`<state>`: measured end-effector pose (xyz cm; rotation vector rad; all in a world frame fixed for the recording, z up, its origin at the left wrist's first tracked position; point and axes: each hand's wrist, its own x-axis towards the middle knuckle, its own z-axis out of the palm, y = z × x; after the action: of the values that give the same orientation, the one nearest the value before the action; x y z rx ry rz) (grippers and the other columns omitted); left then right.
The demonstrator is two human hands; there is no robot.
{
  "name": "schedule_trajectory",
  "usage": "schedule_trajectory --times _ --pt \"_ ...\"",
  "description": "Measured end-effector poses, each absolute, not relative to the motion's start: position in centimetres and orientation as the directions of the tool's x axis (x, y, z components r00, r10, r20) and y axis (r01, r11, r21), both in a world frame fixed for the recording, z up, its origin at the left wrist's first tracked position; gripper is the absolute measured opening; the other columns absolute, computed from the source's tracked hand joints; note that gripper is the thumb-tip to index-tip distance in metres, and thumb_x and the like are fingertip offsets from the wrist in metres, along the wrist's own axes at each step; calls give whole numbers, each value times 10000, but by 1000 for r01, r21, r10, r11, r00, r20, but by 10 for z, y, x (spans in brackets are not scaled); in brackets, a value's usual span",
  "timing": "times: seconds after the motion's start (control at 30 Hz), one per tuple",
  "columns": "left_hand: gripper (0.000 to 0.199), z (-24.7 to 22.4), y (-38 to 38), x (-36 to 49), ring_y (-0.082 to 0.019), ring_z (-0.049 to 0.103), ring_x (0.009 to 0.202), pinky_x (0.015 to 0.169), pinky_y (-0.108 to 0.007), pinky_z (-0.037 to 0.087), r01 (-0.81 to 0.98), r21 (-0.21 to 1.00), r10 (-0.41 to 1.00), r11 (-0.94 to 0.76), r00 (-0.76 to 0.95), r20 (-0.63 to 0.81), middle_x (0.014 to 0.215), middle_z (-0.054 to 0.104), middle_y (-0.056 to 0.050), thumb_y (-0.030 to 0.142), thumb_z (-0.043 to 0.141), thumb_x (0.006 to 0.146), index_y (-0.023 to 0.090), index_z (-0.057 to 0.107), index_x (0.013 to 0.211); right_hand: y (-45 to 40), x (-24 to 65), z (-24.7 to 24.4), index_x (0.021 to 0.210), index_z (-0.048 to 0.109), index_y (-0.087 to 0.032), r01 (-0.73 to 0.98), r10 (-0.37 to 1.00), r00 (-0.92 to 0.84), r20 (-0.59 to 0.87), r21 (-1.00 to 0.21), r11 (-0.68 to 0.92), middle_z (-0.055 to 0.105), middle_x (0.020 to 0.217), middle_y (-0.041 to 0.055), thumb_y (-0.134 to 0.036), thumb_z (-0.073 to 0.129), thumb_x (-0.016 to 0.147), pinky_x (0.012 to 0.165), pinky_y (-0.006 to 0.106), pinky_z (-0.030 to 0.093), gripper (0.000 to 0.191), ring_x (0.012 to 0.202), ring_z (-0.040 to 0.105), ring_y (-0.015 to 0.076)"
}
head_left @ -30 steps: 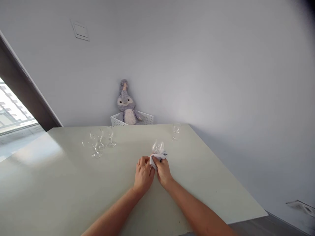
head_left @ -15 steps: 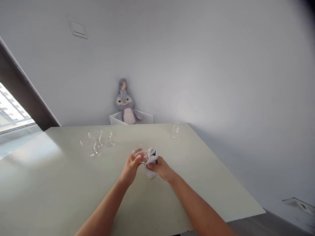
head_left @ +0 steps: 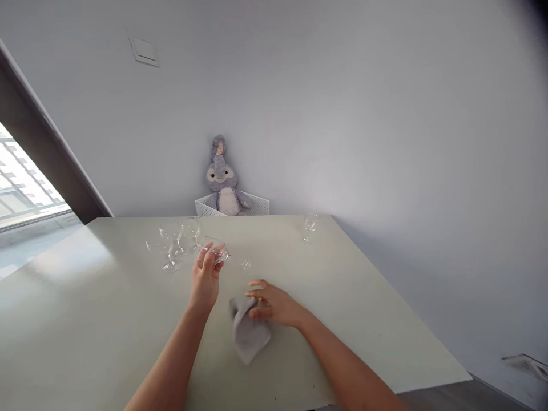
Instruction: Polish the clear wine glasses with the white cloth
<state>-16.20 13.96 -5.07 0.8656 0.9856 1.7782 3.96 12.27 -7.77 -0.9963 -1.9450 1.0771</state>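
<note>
Left hand (head_left: 204, 282): fingers grasp a tilted glass (head_left: 220, 253), shifted leftward, now apart from the cloth (head_left: 252, 338).
Right hand (head_left: 280, 305): fingers spread, looser than a moment ago.
Cloth: blurred beneath them, contact unclear.
Standing glasses (head_left: 171, 266): on the surface (head_left: 342, 319), near the held one.

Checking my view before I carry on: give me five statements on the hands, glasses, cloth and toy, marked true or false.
1. The left hand holds a stemmed glass. True.
2. The grey cloth is wrapped around that glass. False: it is apart from it, at the right hand.
3. Three stemmed glasses stand on the left of the table. True.
4. The plush toy sits on the tabletop. False: it sits in a white basket.
5. Another stemmed glass stands toward the far right corner. True.
</note>
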Motion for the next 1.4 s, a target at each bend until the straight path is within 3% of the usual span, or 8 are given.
schedule_trajectory --times 0.17,0.3,0.4,0.5,0.6,0.8,1.2,1.4 --pt "569 -56 128 -143 -168 547 893 774 -300 412 60 934 862 -353 -367 349 1081 587 -94 392 644 683 205 423 1174 125 47 -70 971 622 -236 706 882 -174 438 -569 422 582 868 52 -496 453 805 617 267 404 351 641 539 137" --pt "551 -70 113 -109 -192 538 892 804 -352 410 326 844 873 -426 -98 479 1181 516 -112 486 607 681 216 464 1140 125 38 -79 965 616 -225 763 835 -290 467 -413 497 595 756 51 -362 474 818 571 249 358 246 635 539 152" --pt "743 -81 109 -96 -224 519 953 819 -389 407 372 773 840 -513 36 541 1210 494 -132 579 548 676 239 300 1289 135 38 -91 789 634 -240 778 889 -229 395 -475 412 614 719 29 -274 442 818 544 234 334 197 603 542 141" --pt "778 -89 113 -96 -236 500 997 820 -412 406 411 742 831 -530 74 552 1249 458 -143 576 510 709 245 193 1338 162 65 -93 746 632 -219 755 954 38 298 -634 168 634 692 28 -351 434 812 590 236 363 247 635 562 158" --pt "595 -95 120 -102 -208 521 957 799 -387 422 425 802 895 -421 49 444 1180 508 -115 488 478 775 251 287 1287 200 114 -88 800 637 -195 748 932 284 224 -660 -70 661 815 50 -389 429 797 691 243 388 284 781 584 188" --pt "394 -99 128 -106 -157 563 796 721 -320 448 339 915 966 -221 -52 252 1018 586 -55 442 415 815 241 423 1153 258 190 -91 802 652 -138 727 870 482 100 -600 -334 644 891 145 -292 454 764 657 279 404 254 827 596 242" --pt "340 -107 135 -110 -165 573 813 742 -313 431 316 934 982 -170 -29 188 944 620 -37 459 352 836 246 491 1062 305 197 -107 820 641 -132 665 839 543 40 -630 -400 639 873 151 -271 501 732 690 306 407 216 875 588 263" --pt "343 -105 137 -110 -155 547 783 705 -291 436 153 978 976 -140 -148 163 896 607 -47 470 368 828 219 503 1019 284 201 -96 878 601 -152 583 802 590 95 -737 -341 626 830 91 -207 586 634 696 289 406 251 818 584 217"
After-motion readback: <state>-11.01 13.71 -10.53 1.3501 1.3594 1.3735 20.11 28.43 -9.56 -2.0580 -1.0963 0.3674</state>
